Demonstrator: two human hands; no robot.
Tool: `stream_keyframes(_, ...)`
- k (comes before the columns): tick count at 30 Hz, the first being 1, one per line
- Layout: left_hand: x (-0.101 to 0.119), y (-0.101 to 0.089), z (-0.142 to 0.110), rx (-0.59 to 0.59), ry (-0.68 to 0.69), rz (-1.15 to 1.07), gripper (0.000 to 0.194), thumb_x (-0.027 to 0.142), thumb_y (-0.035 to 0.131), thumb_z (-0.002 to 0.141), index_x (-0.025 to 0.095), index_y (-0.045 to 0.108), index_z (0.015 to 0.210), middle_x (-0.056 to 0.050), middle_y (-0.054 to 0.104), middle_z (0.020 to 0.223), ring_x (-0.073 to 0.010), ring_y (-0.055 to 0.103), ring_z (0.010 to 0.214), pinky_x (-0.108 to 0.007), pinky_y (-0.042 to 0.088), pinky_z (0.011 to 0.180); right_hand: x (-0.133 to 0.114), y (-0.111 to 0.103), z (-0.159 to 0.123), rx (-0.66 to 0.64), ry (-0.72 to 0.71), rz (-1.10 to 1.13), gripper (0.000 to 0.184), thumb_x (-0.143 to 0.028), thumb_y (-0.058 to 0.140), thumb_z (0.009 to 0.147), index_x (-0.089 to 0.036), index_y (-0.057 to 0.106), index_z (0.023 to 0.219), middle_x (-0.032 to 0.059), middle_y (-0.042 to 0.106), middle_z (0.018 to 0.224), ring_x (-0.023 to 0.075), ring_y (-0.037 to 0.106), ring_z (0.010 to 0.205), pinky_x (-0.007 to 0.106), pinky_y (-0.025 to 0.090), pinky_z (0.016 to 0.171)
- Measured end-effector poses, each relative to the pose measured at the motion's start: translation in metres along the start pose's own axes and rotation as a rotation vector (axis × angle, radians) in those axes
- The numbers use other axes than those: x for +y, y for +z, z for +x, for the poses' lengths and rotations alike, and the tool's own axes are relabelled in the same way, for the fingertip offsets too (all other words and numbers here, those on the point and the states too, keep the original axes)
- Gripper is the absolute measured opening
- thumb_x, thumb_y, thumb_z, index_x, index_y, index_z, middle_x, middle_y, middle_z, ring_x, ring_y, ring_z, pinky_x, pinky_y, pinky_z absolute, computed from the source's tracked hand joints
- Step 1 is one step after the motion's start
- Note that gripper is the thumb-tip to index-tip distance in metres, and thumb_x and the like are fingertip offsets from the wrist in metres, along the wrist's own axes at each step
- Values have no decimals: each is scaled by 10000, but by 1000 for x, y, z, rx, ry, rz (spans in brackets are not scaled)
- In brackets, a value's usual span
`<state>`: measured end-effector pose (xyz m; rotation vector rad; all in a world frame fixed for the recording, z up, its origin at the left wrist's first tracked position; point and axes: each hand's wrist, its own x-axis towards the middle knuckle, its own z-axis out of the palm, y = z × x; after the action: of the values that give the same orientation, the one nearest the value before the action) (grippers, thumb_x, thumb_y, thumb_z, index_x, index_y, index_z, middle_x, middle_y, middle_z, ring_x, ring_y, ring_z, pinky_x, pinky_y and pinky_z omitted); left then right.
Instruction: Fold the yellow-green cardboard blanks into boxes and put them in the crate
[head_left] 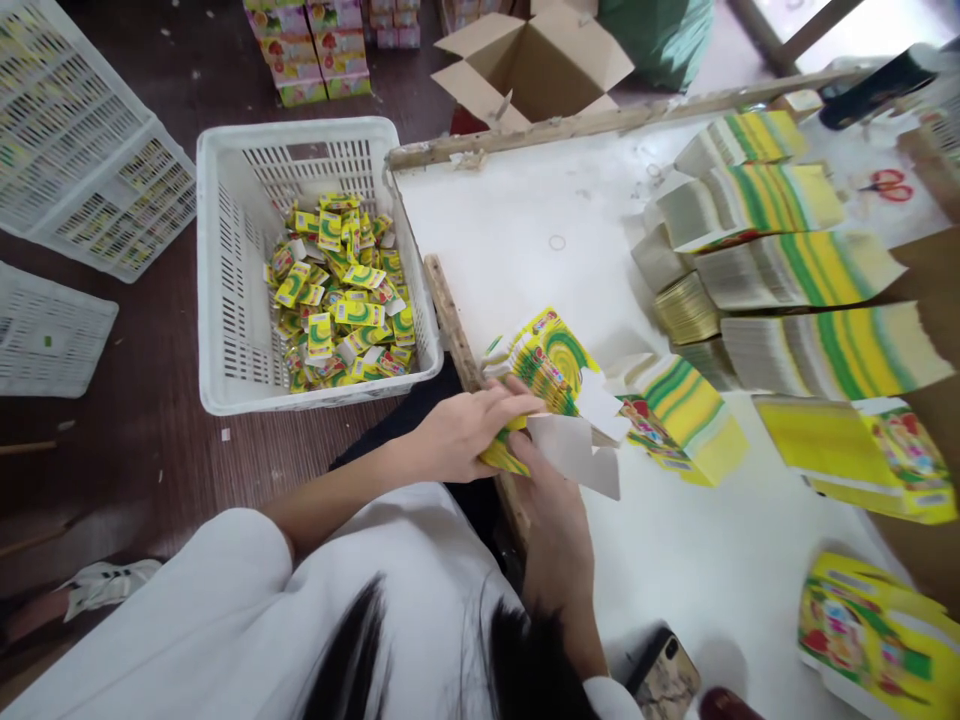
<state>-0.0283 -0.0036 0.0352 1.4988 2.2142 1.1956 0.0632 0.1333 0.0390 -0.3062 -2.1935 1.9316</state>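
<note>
At the table's near edge, my left hand (465, 432) closes round a small yellow carton (502, 458), its fingers lying over the top. My right hand (553, 515) grips the same carton from below, the thumb against it. White unfolded flaps stick out from it to the right, and much of it is hidden by my fingers. Just beyond my hands lies a fanned stack of flat yellow-green cartons (551, 360). To its right rests another bundle of flat cartons (679, 415).
A white plastic basket (217, 260) at left holds many small yellow cartons (345, 310). Carton stacks (795, 270) line the table's right. Red scissors (887, 186), a phone (666, 675), a wooden edge strip (450, 320) and an open cardboard box (536, 65) are also around.
</note>
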Motion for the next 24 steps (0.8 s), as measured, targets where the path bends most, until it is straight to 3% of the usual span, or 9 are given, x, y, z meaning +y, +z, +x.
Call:
stream_keyframes(3,0,2,-1,12,71,21,633,253,636,855,235,335,1412,-106,593,1230,-260,619,1152,-394,526,943,6,1,3,-109,212,345,562,-510,599,932,-283,502,1437,106,616,1414,273,572,1328,482,488,1103)
stream_keyframes(6,-2,2,-2,46,12,20,514,252,631,845,240,420,1312,-90,591,1165,-251,644,1076,-375,543,873,14,1,4,-43,185,400,684,-597,632,884,-305,451,1475,102,581,1459,287,578,1324,502,495,1099)
stream_keyframes(10,-6,5,-2,-16,-106,-136,598,261,674,787,251,361,1297,-84,589,1214,-230,675,984,-333,552,769,12,2,-1,-76,-68,166,811,-606,605,898,-327,270,1582,85,433,1583,298,440,1444,519,440,1150)
stream_keyframes(12,-9,11,-1,54,-95,-182,728,287,661,805,242,230,1391,-130,549,1304,-237,670,1015,-341,553,766,6,2,-4,-83,-177,-88,692,-437,632,931,-358,341,1554,52,400,1603,289,426,1453,489,436,1159)
stream_keyframes(14,-10,15,0,171,-43,-142,786,285,634,828,210,144,1438,-187,501,1361,-270,631,1118,-383,551,824,1,1,-7,-16,-233,-302,538,-249,605,946,-381,505,1458,29,470,1560,265,507,1396,453,459,1143)
stream_keyframes(16,-9,14,0,239,-36,-46,751,272,657,806,179,227,1414,-202,511,1335,-314,575,1202,-445,529,910,-1,0,-8,102,-255,-363,478,-167,564,947,-382,600,1373,24,552,1494,245,574,1334,446,471,1131)
stream_keyframes(18,-7,7,-1,229,-99,53,654,265,708,755,174,390,1319,-174,567,1258,-336,565,1194,-489,498,961,0,-3,-7,190,-258,-330,493,-171,563,950,-365,571,1404,38,552,1493,249,543,1365,476,435,1158)
stream_keyframes(22,-5,-11,-4,164,-170,102,507,299,737,734,188,553,1193,-113,654,1152,-289,636,1069,-444,507,939,0,-10,-3,15,-275,-447,698,-234,636,928,-334,343,1554,73,279,1655,288,316,1509,506,380,1187)
stream_keyframes(24,-7,-17,-5,152,-155,89,510,336,741,736,181,580,1195,-113,676,1146,-281,657,1046,-427,522,923,-1,-14,-3,-64,-292,-535,629,-237,616,944,-340,402,1527,64,208,1677,287,311,1511,469,432,1153)
